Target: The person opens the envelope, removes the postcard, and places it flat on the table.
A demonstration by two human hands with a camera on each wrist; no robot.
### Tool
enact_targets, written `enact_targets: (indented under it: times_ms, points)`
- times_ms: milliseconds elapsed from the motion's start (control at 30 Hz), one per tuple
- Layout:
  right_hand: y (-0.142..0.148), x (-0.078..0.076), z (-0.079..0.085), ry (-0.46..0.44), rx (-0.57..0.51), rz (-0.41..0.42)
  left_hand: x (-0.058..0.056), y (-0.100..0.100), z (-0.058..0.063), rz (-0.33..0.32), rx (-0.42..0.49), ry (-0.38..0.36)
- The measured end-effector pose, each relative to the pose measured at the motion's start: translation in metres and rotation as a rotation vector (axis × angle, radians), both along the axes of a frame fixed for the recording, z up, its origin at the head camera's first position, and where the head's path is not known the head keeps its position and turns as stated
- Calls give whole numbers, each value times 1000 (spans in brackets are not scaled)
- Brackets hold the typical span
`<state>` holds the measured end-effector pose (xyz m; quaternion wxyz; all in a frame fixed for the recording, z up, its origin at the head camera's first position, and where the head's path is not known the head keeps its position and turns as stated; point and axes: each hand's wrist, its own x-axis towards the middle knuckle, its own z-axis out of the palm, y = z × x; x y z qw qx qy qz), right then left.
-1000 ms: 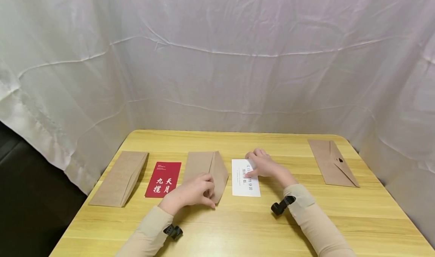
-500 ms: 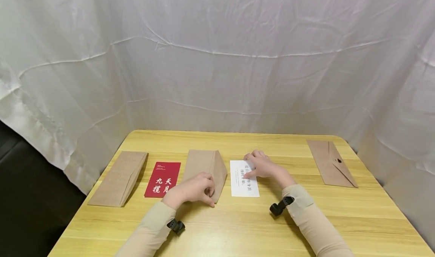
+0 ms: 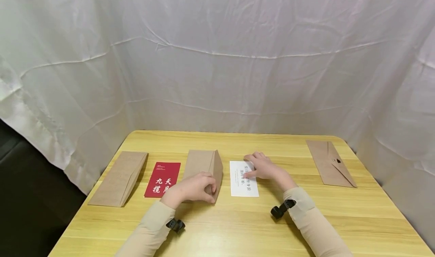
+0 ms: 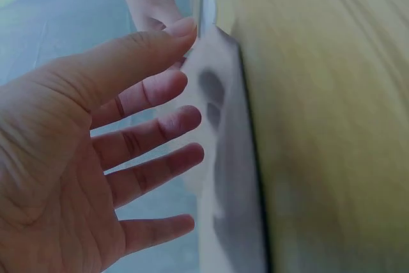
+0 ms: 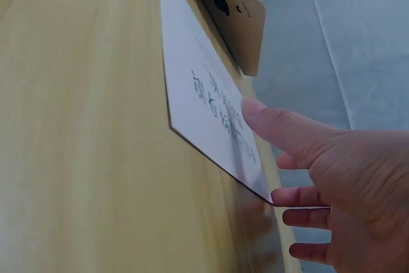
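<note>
My left hand (image 3: 195, 189) lies over the near end of the middle brown envelope (image 3: 198, 162), its fingers loosely bent and its thumb by the near corner. In the left wrist view the spread fingers (image 4: 172, 123) face the envelope's flap (image 4: 239, 158). The flap tilts up from the table. My right hand (image 3: 263, 168) is at the white card (image 3: 242, 187), which bears dark writing. In the right wrist view its thumb (image 5: 259, 112) touches the card's face, while the other fingers extend past the edge; the index finger is mostly hidden.
A red card (image 3: 161, 177) with white characters lies left of the middle envelope. Further left is another brown envelope (image 3: 115, 179). A third envelope (image 3: 327, 166) with a black mark lies at the far right. A pale curtain (image 3: 217, 79) surrounds the wooden table (image 3: 244, 226).
The middle envelope's flap has tilted up and inward to the left. My left hand has shifted only slightly. My right hand and the white card stay almost in place.
</note>
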<state>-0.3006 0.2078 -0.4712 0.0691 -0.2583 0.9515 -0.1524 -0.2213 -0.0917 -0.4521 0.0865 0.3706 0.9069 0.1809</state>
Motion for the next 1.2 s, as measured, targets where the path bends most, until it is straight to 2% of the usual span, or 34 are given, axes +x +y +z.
enact_targets:
  times_ms: [300,600,867,1033,1200]
  points:
    - [17,14,7,29,-31,-47,0,6,17,11,7,102]
    - [50,31,8,58,-113,-117,-6,22,26,22,-20,265]
    - [96,45,4,123,-111,-190,-8,42,35,52,-13,271]
    - [120,51,4,140,-135,-224,-12,58,36,29,-36,318]
    - [142,59,7,148,-197,-250,-14,76,35,15,-57,320]
